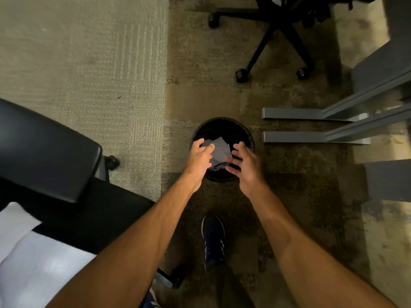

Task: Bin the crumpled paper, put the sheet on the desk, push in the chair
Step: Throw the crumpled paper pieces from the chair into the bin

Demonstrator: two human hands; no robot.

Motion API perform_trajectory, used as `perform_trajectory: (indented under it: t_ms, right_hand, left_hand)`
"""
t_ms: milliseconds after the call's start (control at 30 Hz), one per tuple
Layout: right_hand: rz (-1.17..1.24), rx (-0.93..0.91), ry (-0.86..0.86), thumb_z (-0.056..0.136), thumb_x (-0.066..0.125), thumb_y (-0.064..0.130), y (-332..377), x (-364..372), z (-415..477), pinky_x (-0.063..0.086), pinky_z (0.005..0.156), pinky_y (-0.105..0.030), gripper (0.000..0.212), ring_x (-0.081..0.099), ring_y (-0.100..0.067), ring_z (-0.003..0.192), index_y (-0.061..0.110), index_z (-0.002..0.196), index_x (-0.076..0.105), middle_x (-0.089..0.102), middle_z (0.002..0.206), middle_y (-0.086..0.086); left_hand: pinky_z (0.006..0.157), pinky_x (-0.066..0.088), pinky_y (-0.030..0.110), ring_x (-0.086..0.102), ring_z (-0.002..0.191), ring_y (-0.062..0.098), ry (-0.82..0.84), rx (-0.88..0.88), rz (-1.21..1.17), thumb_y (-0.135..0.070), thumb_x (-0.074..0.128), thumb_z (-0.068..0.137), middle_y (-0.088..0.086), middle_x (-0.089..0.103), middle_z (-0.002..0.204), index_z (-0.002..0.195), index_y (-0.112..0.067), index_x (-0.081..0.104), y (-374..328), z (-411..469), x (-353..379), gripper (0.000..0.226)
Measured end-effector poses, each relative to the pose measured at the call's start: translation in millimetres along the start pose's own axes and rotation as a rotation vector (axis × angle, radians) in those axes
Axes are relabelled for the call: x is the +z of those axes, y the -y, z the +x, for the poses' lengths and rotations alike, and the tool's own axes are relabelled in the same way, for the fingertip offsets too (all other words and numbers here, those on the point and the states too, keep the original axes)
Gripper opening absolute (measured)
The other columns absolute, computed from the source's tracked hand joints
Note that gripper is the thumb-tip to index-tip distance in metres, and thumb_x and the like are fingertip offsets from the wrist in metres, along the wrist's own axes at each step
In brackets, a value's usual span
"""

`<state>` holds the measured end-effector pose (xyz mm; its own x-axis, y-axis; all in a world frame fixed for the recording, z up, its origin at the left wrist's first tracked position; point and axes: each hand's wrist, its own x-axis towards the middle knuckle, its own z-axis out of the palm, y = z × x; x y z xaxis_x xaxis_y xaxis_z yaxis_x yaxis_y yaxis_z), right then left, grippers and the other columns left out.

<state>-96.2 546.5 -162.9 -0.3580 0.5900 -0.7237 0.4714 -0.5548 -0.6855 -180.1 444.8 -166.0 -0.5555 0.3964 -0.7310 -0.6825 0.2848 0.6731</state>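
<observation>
So the biggest thing around was the black chair [46, 150], sitting off to the person's left with the white sheet [24, 252] lying flat on its seat, well apart from everything else. On the right, the grey desk feet [293, 113] stuck out along the floor and stopped just beside the bin [222, 120], so that side was the tight one. A second chair [284, 30] had its castors parked further ahead, and the carpet to the left was the open room. The crumpled paper [219, 152] was right over the bin's mouth, between the two hands. The right hand [245, 166] had its fingers spread and loose, at most brushing the wad. The left hand [200, 157] had fingers curled against the paper's edge, but it was blurry enough there that I honestly couldn't tell if it was pinching it or had let go. Handling-wise this stuff should be dead easy: feather-light, soft, nothing to break, grab it anywhere and it squashes to fit. The only catch I'd guess at is that it's light enough to catch the rim and bounce out, so drop it low and centred. The flat sheet would be the fussier one, floppy and thin, best lifted by an edge or corner off the seat.
</observation>
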Motion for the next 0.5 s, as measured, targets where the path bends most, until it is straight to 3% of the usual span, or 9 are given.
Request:
perform_trajectory:
  t_ms: [67, 233, 367, 500]
  right_hand:
    - [0.037, -0.037, 0.045, 0.106, 0.05, 0.04, 11, 4, -28, 0.055, 0.08, -0.035, 0.04, 0.069, -0.021, 0.1, 0.014, 0.134, 0.062, 0.064, 0.125, -0.006]
    - [0.106, -0.066, 0.159, 0.107, 0.049, 0.037, 23, 18, -94, 0.056, 0.074, -0.031, 0.039, 0.07, -0.018, 0.088, 0.01, 0.127, 0.068, 0.07, 0.109, -0.006]
    - [0.084, -0.109, 0.215, 0.108, 0.046, 0.037, 17, 35, -143, 0.056, 0.072, -0.03, 0.041, 0.07, -0.017, 0.085, 0.009, 0.126, 0.069, 0.071, 0.115, -0.011]
    - [0.054, -0.162, 0.259, 0.109, 0.043, 0.037, 2, 58, -189, 0.055, 0.072, -0.031, 0.041, 0.069, -0.021, 0.088, 0.008, 0.122, 0.07, 0.072, 0.115, -0.015]
  left_hand:
    - [0.105, 0.049, 0.041, 0.058, 0.128, 0.027, -0.01, 0.033, -0.042, -0.024, 0.052, 0.105, 0.01, 0.051, 0.147, 0.154, -0.015, 0.035, -10, -28, -8, 0.052]
    - [0.098, 0.054, 0.037, 0.064, 0.121, 0.024, -0.001, 0.069, -0.133, -0.024, 0.055, 0.104, 0.01, 0.059, 0.139, 0.146, -0.013, 0.047, -20, -85, -37, 0.044]
    - [0.091, 0.056, 0.032, 0.07, 0.111, 0.016, -0.015, 0.098, -0.193, -0.024, 0.059, 0.102, 0.007, 0.065, 0.132, 0.139, -0.016, 0.054, -16, -129, -67, 0.038]
    - [0.084, 0.058, 0.031, 0.075, 0.102, 0.018, -0.086, 0.124, -0.299, -0.023, 0.057, 0.102, 0.011, 0.074, 0.119, 0.128, -0.014, 0.063, -11, -175, -107, 0.028]
